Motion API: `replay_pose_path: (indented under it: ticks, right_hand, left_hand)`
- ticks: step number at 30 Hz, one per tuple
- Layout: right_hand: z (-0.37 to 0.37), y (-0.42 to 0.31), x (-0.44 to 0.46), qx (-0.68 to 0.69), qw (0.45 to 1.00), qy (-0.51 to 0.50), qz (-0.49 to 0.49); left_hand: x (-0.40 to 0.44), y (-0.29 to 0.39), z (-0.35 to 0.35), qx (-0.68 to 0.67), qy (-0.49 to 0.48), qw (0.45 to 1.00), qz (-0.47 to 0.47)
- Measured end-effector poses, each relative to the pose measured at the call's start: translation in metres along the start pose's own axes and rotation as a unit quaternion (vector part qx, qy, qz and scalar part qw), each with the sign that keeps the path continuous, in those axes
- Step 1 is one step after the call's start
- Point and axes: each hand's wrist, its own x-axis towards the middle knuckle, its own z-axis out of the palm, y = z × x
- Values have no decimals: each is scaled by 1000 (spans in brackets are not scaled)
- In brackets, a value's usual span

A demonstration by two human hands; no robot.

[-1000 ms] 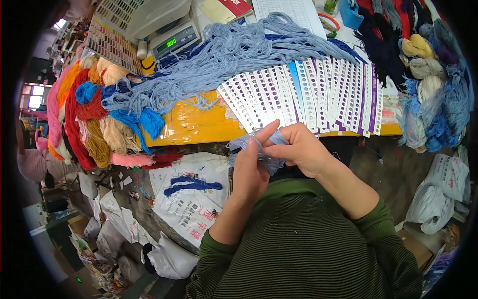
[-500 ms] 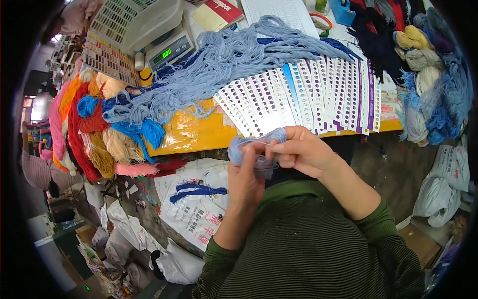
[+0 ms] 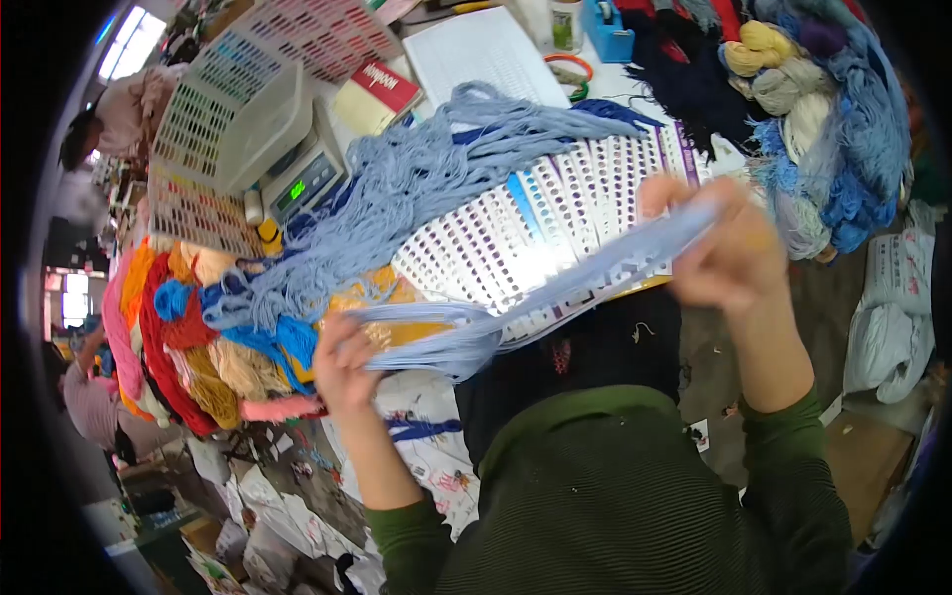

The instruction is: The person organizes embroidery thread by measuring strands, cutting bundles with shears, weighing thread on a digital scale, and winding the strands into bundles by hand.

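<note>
A skein of pale blue thread (image 3: 464, 349) is stretched between my hands above the table's front edge. My left hand (image 3: 347, 362), at the left end, has its fingers curled round the loops. The other end is in my right hand (image 3: 729, 253), raised at the right and smeared by motion, with its fingers closed on the strands. Beyond the skein lies a loose heap of the same pale blue thread (image 3: 397, 188), with dark blue thread partly under it. A fan of punched shade cards (image 3: 555, 213) is spread in front of that heap, partly covered by the skein and my right hand.
A digital scale (image 3: 309, 181) with a clear tray (image 3: 266, 129) stands by colour-chart boards (image 3: 203, 109). Coloured yarn bundles (image 3: 169, 332) hang off the left edge; more blue and cream skeins (image 3: 813, 139) lie right. White bags (image 3: 886, 327) are on the floor. Other people (image 3: 124, 114) are at left.
My hands have moved wide apart, the left one leftward and the right one up and rightward. The bunched thread is now drawn out into a long skein. The view has shifted.
</note>
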Motion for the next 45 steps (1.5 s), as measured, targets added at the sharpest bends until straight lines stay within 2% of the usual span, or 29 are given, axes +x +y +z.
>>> replay_pose_path:
  ticks: [1, 2, 3, 5, 6, 7, 9, 11, 12, 13, 15, 18, 19, 21, 23, 25, 26, 27, 28, 29, 30, 32, 33, 34, 36, 37, 40, 42, 45]
  right_hand:
    - [-10, -22, -3, 96, 995, -11, -22]
    - [-21, -43, -7, 197, 979, -27, -41]
    - [-31, -65, -10, 291, 954, -46, -57]
    - [-74, -105, -21, 207, 965, -16, -159]
    - [-94, -126, -26, 166, 969, 7, -181]
    - [-113, -147, -32, 124, 971, 33, -202]
    - [-114, -190, -36, 148, 951, 142, -231]
    - [-126, -223, -38, 63, 957, 141, -246]
    - [-131, -238, -38, 21, 957, 142, -252]
    - [-134, -253, -35, 9, 953, 153, -262]
    - [-128, -272, -27, 16, 944, 175, -281]
    - [-117, -291, -17, 32, 934, 190, -301]
    - [-114, -292, -14, 42, 933, 193, -302]
    - [-113, -291, -14, 54, 927, 204, -311]
    - [-112, -293, -10, 65, 925, 212, -309]
    - [-108, -300, -5, 80, 922, 208, -315]
    - [-108, -310, -3, 92, 924, 205, -310]
    - [-105, -308, 0, 98, 924, 205, -307]
    - [-107, -312, 1, 110, 924, 208, -302]
    - [-83, -302, 3, 179, 934, 197, -238]
    - [-68, -283, 12, 114, 924, 206, -302]
    - [-82, -283, 10, 81, 924, 220, -303]
    - [-88, -290, 10, 68, 924, 221, -304]
    - [-92, -297, 12, 58, 928, 220, -296]
    - [-107, -305, 3, 7, 920, 249, -303]
    - [-114, -311, 2, -11, 917, 255, -305]
    - [-134, -330, -14, -122, 889, 314, -311]
    - [-144, -345, -32, -251, 837, 379, -304]
    - [-153, -365, -61, -410, 747, 442, -281]
  left_hand:
    - [0, 35, -29, 3, -47, 999, 9]
    - [-6, 71, -61, -23, -4, 998, 60]
    - [-17, 118, -100, 8, 97, 989, 115]
    - [-43, 151, -105, -3, 222, 950, 218]
    - [-50, 168, -109, 62, 311, 889, 330]
    - [-61, 171, -106, 168, 345, 831, 403]
    - [-81, 238, -135, 210, 441, 761, 428]
    - [-94, 319, -160, 279, 561, 665, 407]
    - [-97, 312, -141, 419, 630, 535, 375]
    - [-100, 305, -123, 541, 674, 383, 326]
    - [-102, 289, -92, 711, 676, 35, 188]
    - [-85, 290, -70, 668, 697, -29, 260]
    - [-75, 282, -57, 600, 727, -19, 334]
    - [-73, 288, -42, 687, 613, -133, 367]
    - [-56, 302, -30, 724, 489, -304, 379]
    - [-43, 361, -63, 788, 392, 149, 451]
    - [-45, 361, -69, 756, 330, 370, 427]
    - [-47, 360, -74, 665, 295, 565, 389]
    - [-49, 330, -64, 544, 268, 732, 311]
    - [-51, 304, -51, 394, 225, 863, 222]
    - [-57, 296, -47, 360, 259, 865, 235]
    - [-71, 284, -37, 291, 320, 863, 262]
    - [-69, 252, -15, 277, 387, 815, 331]
    - [-77, 261, -24, 252, 405, 785, 395]
    - [-94, 303, -56, 200, 436, 711, 514]
    - [-103, 330, -82, 245, 466, 657, 539]
    - [-114, 351, -81, 253, 464, 614, 586]
    - [-140, 357, -78, 285, 509, 567, 582]
    - [-227, 358, -94, 330, 581, 485, 564]
